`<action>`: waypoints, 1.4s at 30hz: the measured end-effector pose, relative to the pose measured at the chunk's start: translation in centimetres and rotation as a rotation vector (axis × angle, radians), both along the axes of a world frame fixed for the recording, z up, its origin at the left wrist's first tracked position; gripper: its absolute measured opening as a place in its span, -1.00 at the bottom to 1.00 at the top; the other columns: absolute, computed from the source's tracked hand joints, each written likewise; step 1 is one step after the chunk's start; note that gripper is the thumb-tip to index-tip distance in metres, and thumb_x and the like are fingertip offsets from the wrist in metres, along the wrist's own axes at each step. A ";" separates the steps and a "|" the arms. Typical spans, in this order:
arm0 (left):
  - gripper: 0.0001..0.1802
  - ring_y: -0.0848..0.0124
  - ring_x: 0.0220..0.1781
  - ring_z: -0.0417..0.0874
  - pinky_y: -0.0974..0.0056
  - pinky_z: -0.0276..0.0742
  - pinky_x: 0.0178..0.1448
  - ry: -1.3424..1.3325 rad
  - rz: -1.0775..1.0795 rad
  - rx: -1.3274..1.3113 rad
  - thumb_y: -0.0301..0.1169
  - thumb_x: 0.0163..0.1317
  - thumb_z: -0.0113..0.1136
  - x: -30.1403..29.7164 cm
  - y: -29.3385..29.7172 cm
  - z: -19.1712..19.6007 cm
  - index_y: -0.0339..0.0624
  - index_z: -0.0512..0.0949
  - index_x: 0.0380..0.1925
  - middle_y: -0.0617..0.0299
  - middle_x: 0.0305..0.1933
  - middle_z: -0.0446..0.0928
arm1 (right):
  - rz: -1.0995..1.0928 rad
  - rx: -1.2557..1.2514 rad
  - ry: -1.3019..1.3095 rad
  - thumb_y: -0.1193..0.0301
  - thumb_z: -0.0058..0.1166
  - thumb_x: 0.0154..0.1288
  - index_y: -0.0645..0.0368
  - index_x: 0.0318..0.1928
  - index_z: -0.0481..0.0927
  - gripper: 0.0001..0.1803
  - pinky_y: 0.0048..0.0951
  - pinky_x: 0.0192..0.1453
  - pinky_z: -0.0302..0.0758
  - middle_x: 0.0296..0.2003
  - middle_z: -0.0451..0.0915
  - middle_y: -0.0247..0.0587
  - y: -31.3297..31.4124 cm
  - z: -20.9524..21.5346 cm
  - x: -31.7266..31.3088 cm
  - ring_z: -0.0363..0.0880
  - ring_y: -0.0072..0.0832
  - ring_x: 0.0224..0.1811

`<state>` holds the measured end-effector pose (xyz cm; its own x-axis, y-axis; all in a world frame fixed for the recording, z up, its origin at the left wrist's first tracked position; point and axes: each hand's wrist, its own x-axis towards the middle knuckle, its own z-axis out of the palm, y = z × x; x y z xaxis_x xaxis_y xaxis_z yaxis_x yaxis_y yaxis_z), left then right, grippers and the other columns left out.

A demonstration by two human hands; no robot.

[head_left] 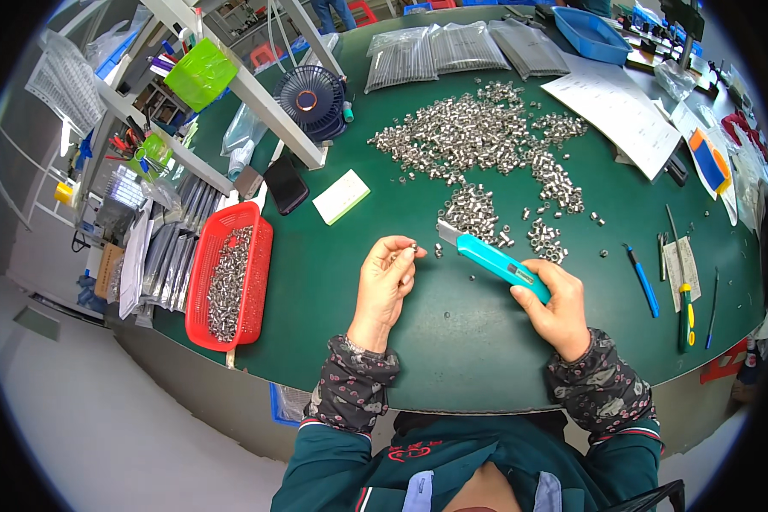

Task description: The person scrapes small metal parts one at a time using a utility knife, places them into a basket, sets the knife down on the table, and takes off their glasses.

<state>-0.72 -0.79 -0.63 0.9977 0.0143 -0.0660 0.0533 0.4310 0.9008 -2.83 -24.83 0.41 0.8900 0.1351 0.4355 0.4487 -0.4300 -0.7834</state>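
Note:
Over the middle of the green table, my left hand (386, 286) pinches a small metal sleeve (414, 247) between thumb and fingertips. My right hand (556, 309) is wrapped round the handle of a turquoise utility knife (502, 263). Its blade points up and left, a short way from the held piece. Just beyond the blade lies a small heap of metal sleeves (471, 212), and behind it spreads a much larger pile of sleeves (461, 128). At my left stands a red plastic basket (198, 294) holding many more of these pieces.
Left of the pile are a black phone (287, 184), a white-and-green pad (341, 197) and a dark fan (309, 101). A blue-handled tool (642, 283) and a screwdriver (686, 316) lie right. Bagged rods (469, 48), paper sheets (619, 111) and a blue tray (590, 36) sit farther back.

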 end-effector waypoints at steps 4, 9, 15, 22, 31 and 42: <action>-0.95 0.63 -0.56 0.27 0.59 0.05 -0.69 0.077 -0.045 -0.282 -0.48 0.20 0.02 0.3 0.1 0.3 -0.15 0.40 -0.33 0.25 -0.40 0.41 | -0.001 0.012 0.024 0.42 0.19 -0.03 0.25 -0.30 0.53 -0.75 -0.41 -0.43 0.42 -0.48 0.53 -0.09 -0.1 0.3 0.0 0.52 -0.25 -0.51; -0.93 0.61 -0.56 0.26 0.58 0.09 -0.63 0.161 -0.063 -0.067 -0.45 0.16 0.05 0.9 -0.4 -0.2 -0.15 0.40 -0.35 0.33 -0.48 0.36 | -0.008 0.017 -0.009 0.42 0.20 -0.03 0.25 -0.30 0.53 -0.75 -0.41 -0.44 0.41 -0.48 0.53 -0.10 -0.2 0.3 0.0 0.52 -0.27 -0.51; -0.87 0.63 -0.61 0.27 0.42 0.24 -0.54 -0.150 0.144 1.252 -0.46 0.02 0.20 1.5 -2.4 -0.6 -0.27 0.47 -0.46 0.39 -0.68 0.28 | 0.002 0.015 -0.016 0.41 0.20 -0.03 0.24 -0.30 0.53 -0.75 -0.40 -0.45 0.41 -0.48 0.54 -0.10 -0.4 0.3 -0.1 0.52 -0.25 -0.51; -0.84 0.50 -0.64 0.34 0.36 0.28 -0.57 -0.231 0.118 1.231 -0.41 0.03 0.20 1.5 -1.9 -1.0 -0.21 0.44 -0.44 0.30 -0.63 0.36 | 0.001 0.014 -0.033 0.41 0.20 -0.04 0.24 -0.31 0.53 -0.75 -0.39 -0.42 0.42 -0.46 0.54 -0.09 -0.2 0.3 -0.1 0.53 -0.22 -0.49; -0.94 0.70 -0.65 0.19 0.62 -0.01 -0.72 0.075 -0.059 -0.079 -0.51 0.21 0.01 0.5 0.0 0.2 -0.15 0.33 -0.39 0.28 -0.43 0.39 | 0.034 -0.037 0.011 0.40 0.20 -0.05 0.23 -0.30 0.54 -0.74 -0.37 -0.42 0.43 -0.47 0.54 -0.09 0.0 -0.2 -0.2 0.52 -0.21 -0.49; -0.88 0.68 -0.63 0.18 0.62 0.02 -0.71 0.037 -0.190 -0.327 -0.46 0.25 -0.03 0.4 0.6 -0.6 -0.22 0.44 -0.25 0.30 -0.41 0.40 | 0.127 -0.100 0.146 0.32 0.18 -0.02 0.19 -0.28 0.55 -0.72 -0.36 -0.40 0.44 -0.45 0.55 -0.10 0.2 -0.1 -0.3 0.54 -0.20 -0.47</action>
<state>-0.28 -0.21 -1.23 0.9775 -0.1981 -0.0727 0.1898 0.6746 0.7134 -3.08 -24.60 0.27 0.9156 0.2863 0.2822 0.3892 -0.4561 -0.8003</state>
